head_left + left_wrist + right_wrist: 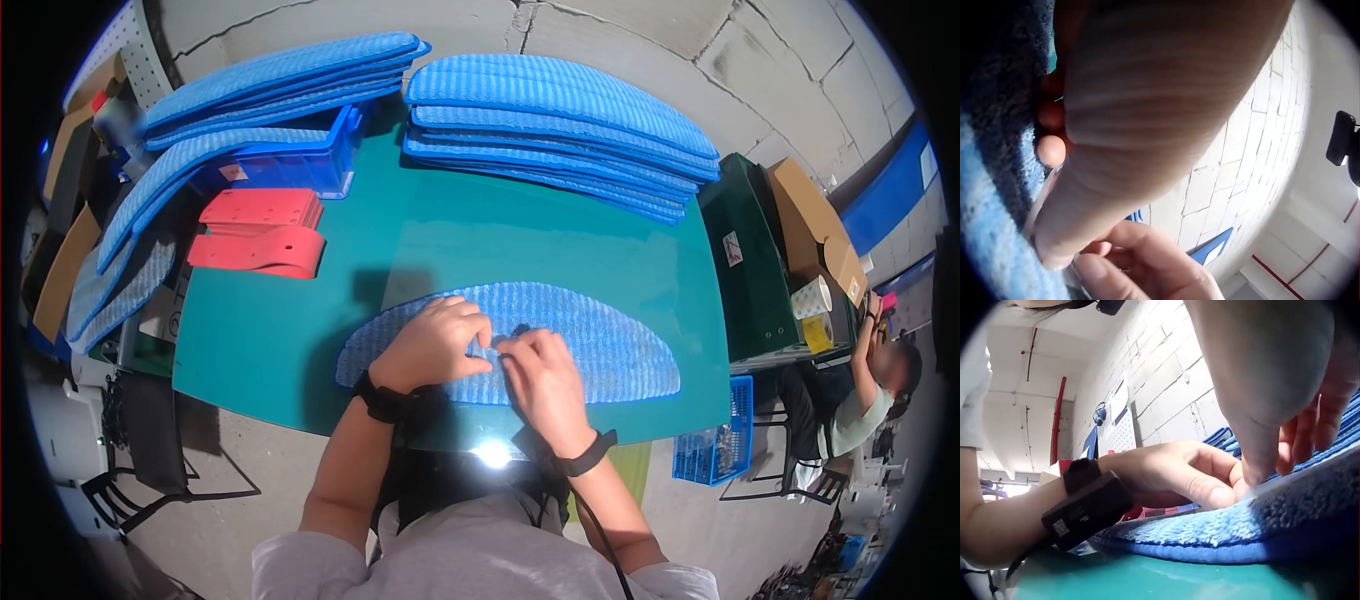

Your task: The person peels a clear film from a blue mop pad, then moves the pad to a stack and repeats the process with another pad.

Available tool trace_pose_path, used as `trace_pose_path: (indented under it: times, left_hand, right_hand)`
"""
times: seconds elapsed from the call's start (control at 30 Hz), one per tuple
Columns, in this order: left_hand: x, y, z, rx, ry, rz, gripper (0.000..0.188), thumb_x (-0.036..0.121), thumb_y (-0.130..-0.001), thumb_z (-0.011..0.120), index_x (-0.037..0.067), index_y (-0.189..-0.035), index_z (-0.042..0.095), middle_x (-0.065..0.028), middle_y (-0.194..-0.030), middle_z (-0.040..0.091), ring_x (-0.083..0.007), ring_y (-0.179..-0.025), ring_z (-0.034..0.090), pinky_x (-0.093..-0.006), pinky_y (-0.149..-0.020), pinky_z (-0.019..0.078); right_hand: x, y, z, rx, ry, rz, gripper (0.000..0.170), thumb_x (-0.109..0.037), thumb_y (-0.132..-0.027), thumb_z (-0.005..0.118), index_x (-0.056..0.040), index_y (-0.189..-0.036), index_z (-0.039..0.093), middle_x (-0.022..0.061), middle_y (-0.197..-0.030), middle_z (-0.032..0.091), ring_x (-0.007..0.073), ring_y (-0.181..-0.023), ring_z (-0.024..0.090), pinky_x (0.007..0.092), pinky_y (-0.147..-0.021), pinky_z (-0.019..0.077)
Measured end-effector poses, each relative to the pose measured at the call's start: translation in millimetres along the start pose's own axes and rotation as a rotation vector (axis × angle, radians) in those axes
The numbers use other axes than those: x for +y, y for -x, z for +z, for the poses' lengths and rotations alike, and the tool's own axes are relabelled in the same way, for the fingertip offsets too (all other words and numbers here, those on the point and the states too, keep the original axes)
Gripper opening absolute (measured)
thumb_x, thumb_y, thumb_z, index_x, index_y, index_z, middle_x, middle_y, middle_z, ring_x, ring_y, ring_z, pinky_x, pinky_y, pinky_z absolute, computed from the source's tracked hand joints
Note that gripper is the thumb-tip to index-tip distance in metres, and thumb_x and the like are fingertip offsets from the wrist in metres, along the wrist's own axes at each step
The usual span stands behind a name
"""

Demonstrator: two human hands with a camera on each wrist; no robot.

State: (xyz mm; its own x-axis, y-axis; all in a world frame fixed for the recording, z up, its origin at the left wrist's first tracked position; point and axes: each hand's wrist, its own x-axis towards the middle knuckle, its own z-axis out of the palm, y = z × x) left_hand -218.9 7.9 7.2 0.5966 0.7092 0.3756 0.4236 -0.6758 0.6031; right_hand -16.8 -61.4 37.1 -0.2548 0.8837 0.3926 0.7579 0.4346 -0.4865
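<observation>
Two hands (435,342) (545,385) on ribbed, fuzzy half-moon pad (625,352).

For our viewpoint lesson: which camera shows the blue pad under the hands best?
The head view: it looks down on most of the blue pad. The left wrist view gives only a close patch; the right wrist view, an edge side-on.

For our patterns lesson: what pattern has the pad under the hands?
Lighter and darker blue stripes; the pad shows best in the head view.
</observation>
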Motion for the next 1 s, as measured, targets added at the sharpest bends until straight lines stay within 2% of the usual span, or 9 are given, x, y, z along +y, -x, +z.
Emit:
trace_pose_path:
  times: [0.1, 0.23, 0.37, 0.53, 0.6, 0.7, 0.83, 0.93, 1.0]
  left_hand:
    - [-2.4, 1.2, -0.9, -0.005, 0.000, -0.008, 0.032, 0.024, -0.067, 0.089, 0.011, -0.087, 0.067, -0.0069, -0.088, 0.060, -0.0307, -0.095, 0.060, -0.0425, -0.089, 0.0488]
    - [-2.8, 1.6, -2.2, 0.000, -0.005, -0.023, 0.033, 0.026, -0.067, 0.091, 0.011, -0.084, 0.067, -0.0065, -0.089, 0.060, -0.0305, -0.098, 0.060, -0.0428, -0.089, 0.0486]
    - [-2.6, 2.4, -2.0, 0.004, -0.006, -0.044, 0.033, 0.027, -0.066, 0.092, 0.011, -0.081, 0.067, -0.0056, -0.088, 0.059, -0.0293, -0.096, 0.059, -0.0419, -0.089, 0.0480]
    - [-2.2, 2.8, -2.1, -0.011, -0.018, -0.060, 0.033, 0.027, -0.065, 0.092, 0.011, -0.080, 0.067, -0.0054, -0.089, 0.059, -0.0283, -0.095, 0.058, -0.0405, -0.089, 0.0473]
    - [-3.1, 3.7, -2.1, 0.015, -0.011, -0.032, 0.033, 0.027, -0.065, 0.092, 0.011, -0.080, 0.066, -0.0055, -0.089, 0.058, -0.0281, -0.095, 0.058, -0.0402, -0.090, 0.0470]
    - [-2.1, 3.5, -3.0, 0.015, -0.018, -0.040, 0.034, 0.027, -0.065, 0.092, 0.011, -0.080, 0.066, -0.0057, -0.088, 0.058, -0.0281, -0.094, 0.058, -0.0398, -0.090, 0.0469]
    - [-1.1, 4.5, -4.0, 0.008, -0.018, -0.063, 0.033, 0.027, -0.064, 0.091, 0.011, -0.075, 0.065, -0.0067, -0.088, 0.057, -0.0295, -0.096, 0.056, -0.0409, -0.092, 0.0466]
    - [-1.8, 7.1, -9.1, 0.032, -0.044, -0.033, 0.035, 0.027, -0.063, 0.093, 0.011, -0.078, 0.065, -0.0069, -0.087, 0.056, -0.0292, -0.091, 0.057, -0.0390, -0.086, 0.0474]
    - [-0.9, 9.4, -16.0, -0.047, -0.028, -0.132, 0.035, 0.026, -0.062, 0.093, 0.012, -0.076, 0.064, -0.0070, -0.085, 0.055, -0.0296, -0.089, 0.056, -0.0396, -0.083, 0.0471]
  right_hand:
    - [4.2, 0.2, 5.4, -0.055, -0.015, 0.038, 0.020, -0.006, -0.085, 0.075, -0.0084, -0.105, 0.072, 0.0105, -0.096, 0.061, 0.0317, -0.092, 0.061, 0.0427, -0.080, 0.0515]
    - [25.5, 12.2, -12.0, -0.037, 0.003, 0.119, 0.019, -0.005, -0.083, 0.078, -0.0089, -0.101, 0.074, 0.0112, -0.097, 0.063, 0.0337, -0.095, 0.062, 0.0432, -0.084, 0.0518]
    - [47.4, 29.7, -33.8, -0.016, 0.036, 0.280, 0.015, -0.006, -0.082, 0.081, -0.0080, -0.096, 0.075, 0.0109, -0.095, 0.063, 0.0320, -0.094, 0.062, 0.0419, -0.084, 0.0515]
    - [51.8, 30.2, -34.0, -0.020, 0.030, 0.305, 0.015, -0.007, -0.085, 0.079, -0.0073, -0.098, 0.073, 0.0107, -0.090, 0.063, 0.0307, -0.088, 0.062, 0.0412, -0.080, 0.0514]
    - [56.5, 29.2, -29.1, 0.055, -0.043, 0.406, 0.015, -0.008, -0.086, 0.079, -0.0071, -0.098, 0.071, 0.0098, -0.085, 0.062, 0.0291, -0.082, 0.062, 0.0410, -0.075, 0.0511]
    - [48.7, 23.9, -24.6, 0.072, 0.064, 0.394, 0.013, -0.009, -0.086, 0.079, -0.0080, -0.097, 0.071, 0.0086, -0.082, 0.061, 0.0278, -0.078, 0.062, 0.0408, -0.072, 0.0507]
    - [52.4, 24.7, -19.2, 0.083, 0.037, 0.390, 0.012, -0.009, -0.087, 0.078, -0.0092, -0.096, 0.071, 0.0074, -0.080, 0.060, 0.0270, -0.078, 0.061, 0.0407, -0.071, 0.0500]
    - [56.4, 27.1, -19.9, 0.060, -0.021, 0.411, 0.011, -0.010, -0.087, 0.078, -0.0096, -0.094, 0.070, 0.0071, -0.080, 0.058, 0.0271, -0.078, 0.060, 0.0400, -0.071, 0.0495]
    - [57.4, 27.3, -20.3, 0.053, -0.011, 0.401, 0.010, -0.009, -0.087, 0.077, -0.0091, -0.093, 0.069, 0.0068, -0.079, 0.058, 0.0270, -0.078, 0.060, 0.0397, -0.070, 0.0489]
